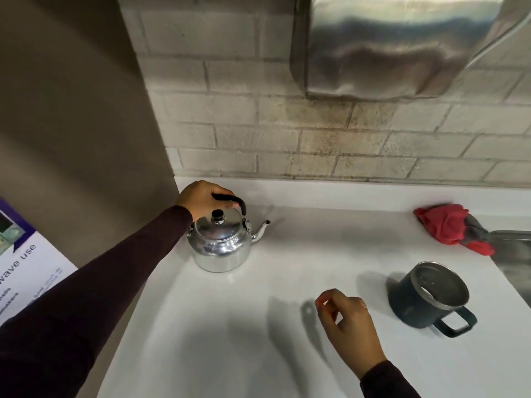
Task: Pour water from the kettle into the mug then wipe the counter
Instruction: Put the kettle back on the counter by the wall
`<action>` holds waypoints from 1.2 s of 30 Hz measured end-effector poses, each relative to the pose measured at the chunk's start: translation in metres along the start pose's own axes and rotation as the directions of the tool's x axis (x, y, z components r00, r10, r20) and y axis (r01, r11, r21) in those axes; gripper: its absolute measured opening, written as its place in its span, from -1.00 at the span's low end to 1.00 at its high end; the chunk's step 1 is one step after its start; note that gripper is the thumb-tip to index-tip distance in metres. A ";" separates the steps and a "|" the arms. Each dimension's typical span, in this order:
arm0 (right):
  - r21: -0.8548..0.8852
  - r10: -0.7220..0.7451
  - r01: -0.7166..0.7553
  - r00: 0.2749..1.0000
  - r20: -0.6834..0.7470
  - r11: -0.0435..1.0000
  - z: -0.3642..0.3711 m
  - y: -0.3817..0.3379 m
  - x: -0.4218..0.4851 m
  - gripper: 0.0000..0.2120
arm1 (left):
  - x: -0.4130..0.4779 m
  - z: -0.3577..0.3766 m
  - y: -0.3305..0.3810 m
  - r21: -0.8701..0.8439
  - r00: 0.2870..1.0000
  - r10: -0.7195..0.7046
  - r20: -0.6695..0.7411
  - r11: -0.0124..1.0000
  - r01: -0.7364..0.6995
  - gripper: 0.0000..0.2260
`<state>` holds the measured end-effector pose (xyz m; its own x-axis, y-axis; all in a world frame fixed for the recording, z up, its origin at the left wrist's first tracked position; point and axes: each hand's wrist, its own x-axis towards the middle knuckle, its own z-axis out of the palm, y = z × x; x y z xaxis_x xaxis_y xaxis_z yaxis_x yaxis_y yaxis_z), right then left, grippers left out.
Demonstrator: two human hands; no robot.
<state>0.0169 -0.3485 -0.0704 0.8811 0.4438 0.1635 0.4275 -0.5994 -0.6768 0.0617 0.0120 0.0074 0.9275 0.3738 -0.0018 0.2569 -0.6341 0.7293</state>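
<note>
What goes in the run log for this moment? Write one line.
left hand: gripping kettle handle, kettle on counter | right hand: empty | mug: upright | red cloth: untouched

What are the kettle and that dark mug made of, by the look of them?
Kettle: polished metal, likely aluminium or steel, mirror-bright with reflections; handle and lid knob look like black plastic. Mug: dark matte outside, perhaps painted or enamelled, with a bare grey metal lining and rim.

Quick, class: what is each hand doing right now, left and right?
Left hand: grip closed around the black handle of the shiny silver metal kettle.
Right hand: loosely curled above the white counter, holding nothing.
</note>
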 end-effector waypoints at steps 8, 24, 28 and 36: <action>0.006 0.060 -0.060 0.998 -0.022 0.998 -0.001 0.002 -0.003 -0.65 | 0.018 0.002 -0.013 -0.054 0.998 0.054 0.017 0.997 -0.053 -0.71; 0.044 0.060 -0.059 0.998 -0.025 0.997 0.009 -0.004 -0.008 -0.64 | 0.003 0.008 -0.047 0.339 0.907 0.308 -0.288 0.918 -0.205 -0.68; 0.062 0.069 -0.068 0.997 -0.020 0.996 0.009 -0.004 -0.006 -0.67 | 0.018 0.006 -0.051 0.312 0.941 0.197 -0.275 0.944 -0.107 -0.73; 0.069 0.116 -0.115 0.993 -0.016 0.991 0.006 0.002 -0.008 -0.75 | 0.038 0.020 -0.066 0.213 0.987 -0.005 -0.160 0.976 0.040 -0.63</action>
<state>0.0094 -0.3493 -0.0769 0.9279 0.3605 0.0953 0.3085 -0.5988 -0.7391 0.0861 0.0542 -0.0545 0.8709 0.4803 0.1036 0.3454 -0.7484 0.5662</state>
